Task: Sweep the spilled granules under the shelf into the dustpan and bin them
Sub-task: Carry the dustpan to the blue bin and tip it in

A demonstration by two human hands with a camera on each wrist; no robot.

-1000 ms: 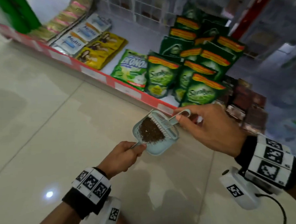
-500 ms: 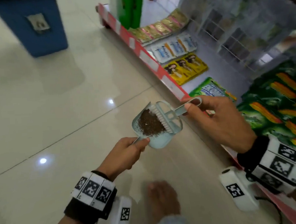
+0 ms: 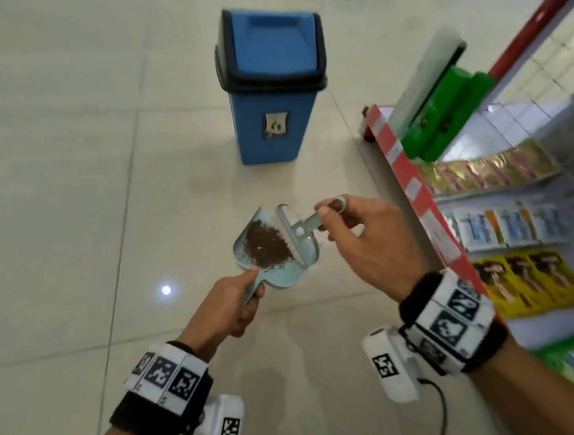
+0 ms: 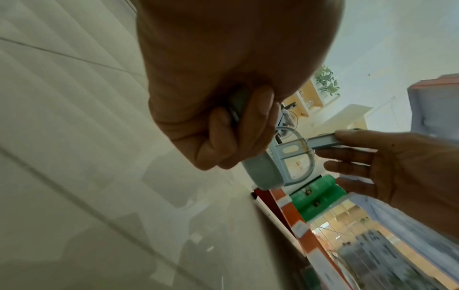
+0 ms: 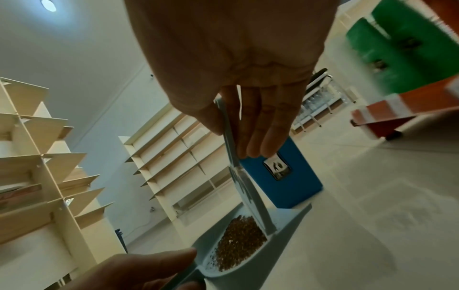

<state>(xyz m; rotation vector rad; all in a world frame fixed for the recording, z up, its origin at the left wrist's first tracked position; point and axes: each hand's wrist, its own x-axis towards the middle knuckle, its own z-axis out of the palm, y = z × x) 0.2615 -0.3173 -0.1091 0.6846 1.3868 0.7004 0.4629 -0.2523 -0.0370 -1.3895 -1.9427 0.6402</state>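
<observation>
A pale blue dustpan (image 3: 276,278) (image 5: 285,229) (image 4: 261,172) holds a heap of brown granules (image 3: 267,243) (image 5: 240,241). My left hand (image 3: 223,305) (image 4: 223,125) grips its handle from below. My right hand (image 3: 364,243) (image 5: 248,121) pinches the handle of a small matching brush (image 3: 300,231) (image 5: 250,194) (image 4: 323,142), whose bristles rest in the pan against the heap. A blue swing-lid bin (image 3: 270,83) (image 5: 280,180) stands on the floor ahead of both hands, lid closed.
A low red-edged shelf (image 3: 411,182) (image 4: 295,221) with packets runs along the right. Green items (image 3: 447,113) (image 5: 402,53) stand at its far end near the bin. Glossy tiled floor (image 3: 76,196) spreads to the left. Pale empty shelving (image 5: 37,176) lines the far wall.
The view has swung left from the shelf to the bin, which now stands straight ahead. Both hands keep the same hold on pan and brush, carrying the granules along.
</observation>
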